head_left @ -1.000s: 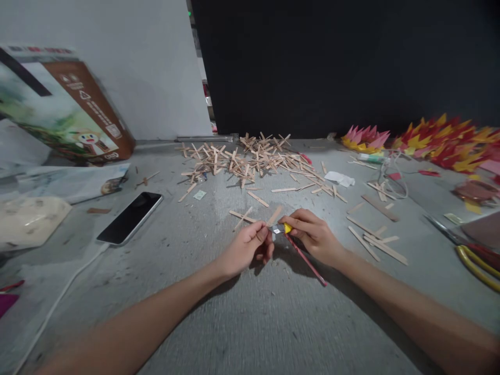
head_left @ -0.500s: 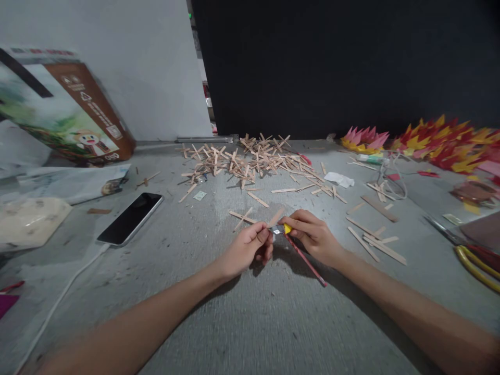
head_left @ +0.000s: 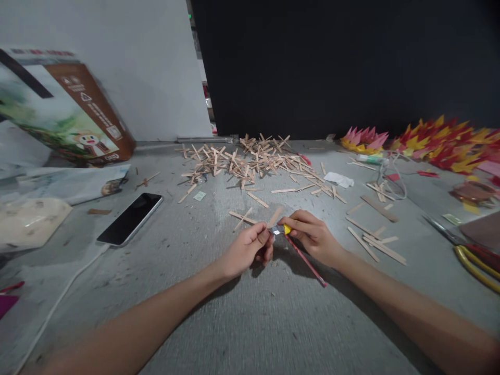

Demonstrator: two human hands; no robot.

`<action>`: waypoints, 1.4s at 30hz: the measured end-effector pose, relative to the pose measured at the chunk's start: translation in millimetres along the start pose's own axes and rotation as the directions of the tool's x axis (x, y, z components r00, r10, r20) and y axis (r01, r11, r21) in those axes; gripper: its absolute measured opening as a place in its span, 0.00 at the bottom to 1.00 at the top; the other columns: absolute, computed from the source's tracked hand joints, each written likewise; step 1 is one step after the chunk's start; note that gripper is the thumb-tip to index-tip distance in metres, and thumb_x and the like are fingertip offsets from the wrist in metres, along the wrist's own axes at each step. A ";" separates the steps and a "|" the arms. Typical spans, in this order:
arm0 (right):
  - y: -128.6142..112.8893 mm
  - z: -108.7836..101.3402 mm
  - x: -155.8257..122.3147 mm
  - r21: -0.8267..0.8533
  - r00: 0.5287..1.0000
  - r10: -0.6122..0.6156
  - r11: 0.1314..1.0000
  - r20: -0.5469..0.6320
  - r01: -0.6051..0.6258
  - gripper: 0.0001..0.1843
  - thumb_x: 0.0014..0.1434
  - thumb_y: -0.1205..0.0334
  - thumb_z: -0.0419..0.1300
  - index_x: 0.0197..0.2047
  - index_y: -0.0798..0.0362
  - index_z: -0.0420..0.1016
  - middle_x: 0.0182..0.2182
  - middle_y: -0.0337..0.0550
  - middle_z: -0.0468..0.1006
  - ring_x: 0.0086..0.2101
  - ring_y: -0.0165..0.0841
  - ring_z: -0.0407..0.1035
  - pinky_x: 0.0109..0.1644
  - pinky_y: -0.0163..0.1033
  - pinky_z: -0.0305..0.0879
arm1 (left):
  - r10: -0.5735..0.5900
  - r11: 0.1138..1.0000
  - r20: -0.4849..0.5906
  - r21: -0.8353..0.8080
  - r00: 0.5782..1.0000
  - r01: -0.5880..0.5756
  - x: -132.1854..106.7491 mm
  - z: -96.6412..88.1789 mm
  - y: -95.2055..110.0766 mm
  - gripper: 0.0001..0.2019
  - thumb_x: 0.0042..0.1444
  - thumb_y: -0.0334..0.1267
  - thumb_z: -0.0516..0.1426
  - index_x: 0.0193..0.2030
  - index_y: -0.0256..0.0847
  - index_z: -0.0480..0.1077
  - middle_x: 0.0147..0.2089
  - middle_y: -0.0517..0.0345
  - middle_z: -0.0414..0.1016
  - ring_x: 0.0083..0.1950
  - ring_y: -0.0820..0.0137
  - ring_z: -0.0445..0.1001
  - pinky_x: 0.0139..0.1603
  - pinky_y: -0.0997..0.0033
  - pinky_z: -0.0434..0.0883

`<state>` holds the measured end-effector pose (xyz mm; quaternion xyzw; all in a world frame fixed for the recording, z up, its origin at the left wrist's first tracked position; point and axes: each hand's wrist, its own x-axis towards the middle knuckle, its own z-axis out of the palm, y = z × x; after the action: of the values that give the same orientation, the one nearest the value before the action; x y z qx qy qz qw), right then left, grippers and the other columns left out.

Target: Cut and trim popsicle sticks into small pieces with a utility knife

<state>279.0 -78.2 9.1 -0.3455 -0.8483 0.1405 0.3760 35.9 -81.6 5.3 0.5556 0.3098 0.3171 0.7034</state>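
Note:
My right hand [head_left: 315, 237] is closed around a small utility knife [head_left: 287, 229], with yellow on its body and a bright metal end pointing left. A thin red strip [head_left: 308, 262] slants from beneath the knife to the lower right; whether it is joined to the knife, I cannot tell. The fingers of my left hand [head_left: 252, 245] are pinched right at the metal end. From that pinch a flat wooden craft stick [head_left: 275, 216] sticks up, its lower part hidden. Just beyond my left hand, two crossed sticks [head_left: 242, 217] lie on the grey table [head_left: 250, 323].
Wooden sticks [head_left: 250, 161] are heaped at the back, with loose ones [head_left: 385, 247] on the right. Pliers-like yellow handles [head_left: 474, 268] and spiky folded paper [head_left: 441, 143] lie farther right. Leftward are a phone [head_left: 130, 219] on a white cable and a printed bag [head_left: 78, 112].

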 end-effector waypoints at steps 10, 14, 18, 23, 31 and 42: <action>2.6 0.4 -1.1 0.022 1.000 -0.012 1.000 0.005 0.012 0.19 0.76 0.65 0.54 0.64 0.44 0.78 0.43 0.47 0.79 0.42 0.38 0.72 0.46 0.45 0.69 | -0.059 0.998 0.084 0.014 0.995 0.058 -1.6 -0.2 -0.6 0.24 0.68 0.62 0.56 0.35 0.40 0.64 0.23 0.67 0.60 0.24 0.75 0.59 0.28 0.73 0.56; 0.7 -1.2 -0.2 0.037 1.000 -0.021 0.999 0.010 0.020 0.19 0.77 0.62 0.53 0.64 0.44 0.78 0.43 0.48 0.79 0.42 0.39 0.72 0.45 0.46 0.69 | -0.032 0.997 0.093 -0.071 0.995 0.039 -1.0 0.6 0.1 0.25 0.65 0.63 0.59 0.34 0.42 0.62 0.23 0.70 0.55 0.24 0.75 0.58 0.28 0.73 0.56; 0.0 -1.5 0.1 0.032 1.000 -0.030 0.999 0.007 0.030 0.18 0.77 0.61 0.53 0.63 0.45 0.78 0.42 0.49 0.80 0.41 0.39 0.72 0.45 0.46 0.68 | -0.022 0.996 0.087 -0.090 0.996 0.030 -0.7 1.6 0.5 0.25 0.65 0.63 0.59 0.34 0.42 0.62 0.23 0.70 0.55 0.25 0.76 0.57 0.28 0.73 0.57; 2.9 -0.2 -1.1 0.035 0.999 -0.039 0.999 0.010 0.039 0.19 0.77 0.63 0.53 0.64 0.44 0.77 0.44 0.49 0.80 0.42 0.39 0.72 0.46 0.46 0.68 | -0.027 0.995 0.098 -0.090 0.995 0.036 -1.6 1.4 0.7 0.25 0.66 0.62 0.59 0.34 0.42 0.61 0.23 0.70 0.55 0.25 0.76 0.57 0.28 0.74 0.56; 1.7 -0.6 -0.6 0.010 1.000 -0.024 1.000 0.013 0.024 0.18 0.76 0.62 0.54 0.62 0.45 0.79 0.42 0.48 0.80 0.41 0.39 0.73 0.45 0.45 0.69 | -0.043 0.998 0.093 -0.044 0.995 0.047 -0.7 -0.1 -4.8 0.25 0.66 0.64 0.57 0.34 0.42 0.61 0.23 0.70 0.56 0.24 0.76 0.56 0.27 0.74 0.56; 2.4 -0.9 -0.5 -0.020 0.999 -0.043 0.999 0.022 0.043 0.18 0.76 0.63 0.54 0.62 0.45 0.79 0.42 0.48 0.80 0.41 0.40 0.72 0.45 0.48 0.69 | -0.087 0.995 0.089 0.054 0.992 0.082 -1.1 -0.4 -4.1 0.27 0.66 0.66 0.55 0.35 0.42 0.62 0.23 0.70 0.55 0.22 0.78 0.51 0.26 0.74 0.51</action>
<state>281.0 -76.8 8.3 -0.3295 -0.8609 0.1272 0.3662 35.3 -82.9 1.3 0.5735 0.3083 0.2535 0.7154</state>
